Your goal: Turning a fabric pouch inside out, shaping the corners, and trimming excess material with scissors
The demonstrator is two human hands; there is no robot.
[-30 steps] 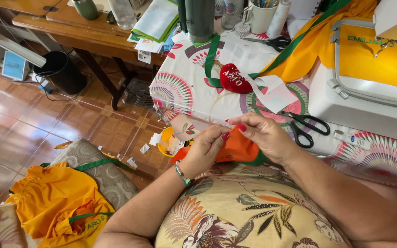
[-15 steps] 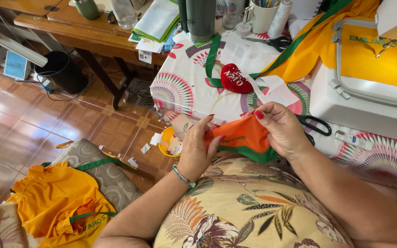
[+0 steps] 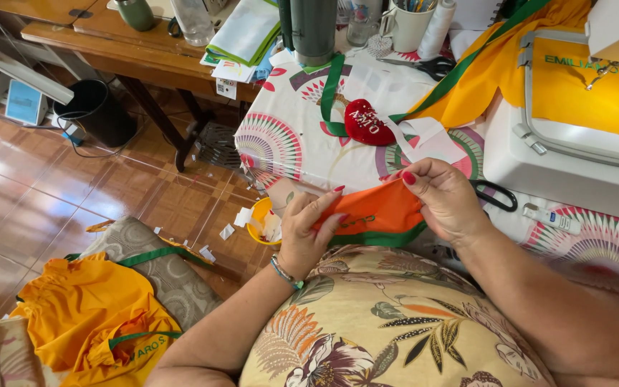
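Orange cloth with a green edge is now lifted off the lap and spread between both hands, just in front of the table; a second ago it was bunched low under the hands. Left hand pinches the cloth's left end, fingers closed on it. Right hand has moved up and grips the right upper corner, fingers closed too. Black scissors lie on the table just behind the right hand, untouched. Cloth looks more opened now, so the hands seem to straighten it for checking the green edge.
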